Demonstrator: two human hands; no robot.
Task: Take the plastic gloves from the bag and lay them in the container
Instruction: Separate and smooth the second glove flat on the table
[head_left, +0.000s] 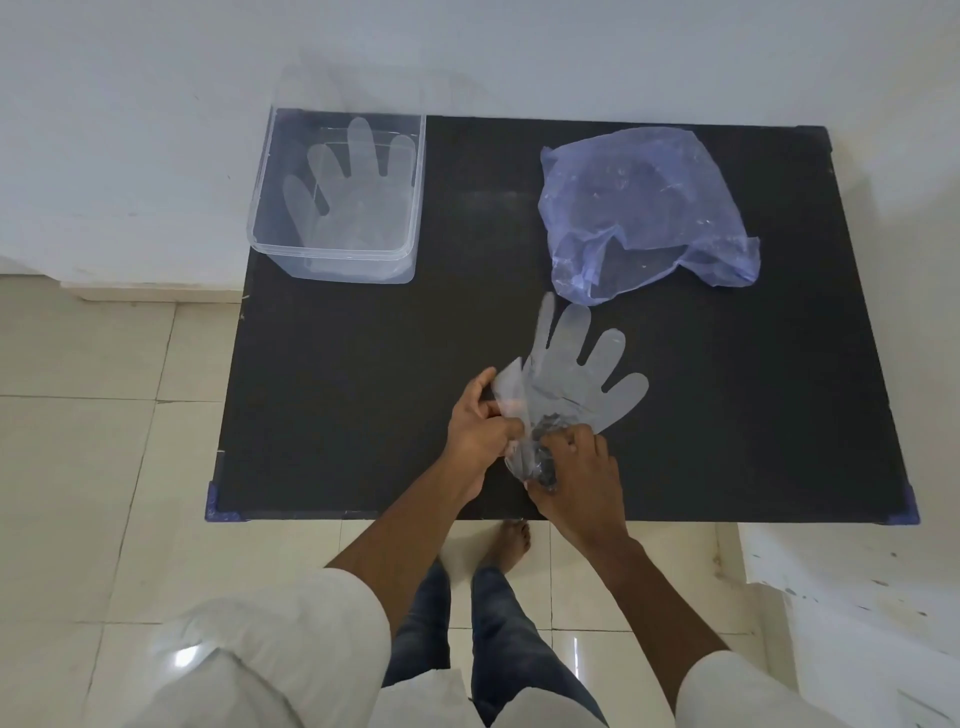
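Both hands grip a clear plastic glove at the near edge of the black desk.

The left hand (480, 423) pinches the glove (571, 374) by its cuff side; the right hand (576, 475) is closed on the crumpled cuff, glove fingers spread flat on the desk (363, 364). The blue plastic bag (644, 213) lies beyond; another glove (353, 192) lies in the clear container (332, 254) at the far left corner.

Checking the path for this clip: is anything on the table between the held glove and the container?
Nothing visible is. Both hands, left and right, hold the glove near the table's front edge. The container sits at the far left corner, with bare tabletop between. The bag lies far right, off that line.
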